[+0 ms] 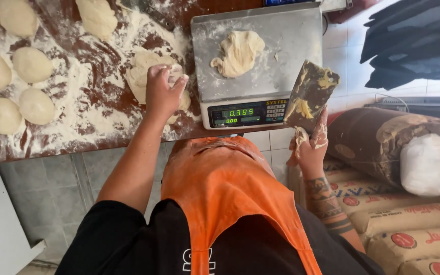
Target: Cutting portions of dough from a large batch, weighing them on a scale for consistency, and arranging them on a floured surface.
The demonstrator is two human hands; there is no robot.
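My left hand (163,89) grips the big lump of dough (143,69) lying on the floured table (87,122), just left of the scale. A metal digital scale (301,51) carries a torn piece of dough (238,52) on its steel pan, and its green display is lit. My right hand (309,147), smeared with dough, holds a dough-crusted scraper (310,94) upright off the table's front edge, right of the scale's display.
Several rounded dough balls (31,65) lie in rows on the table's left side. Another dough lump (98,18) sits at the back. Stacked paper flour sacks (408,219) and a white bag (431,163) stand on the right, over a tiled floor (52,193).
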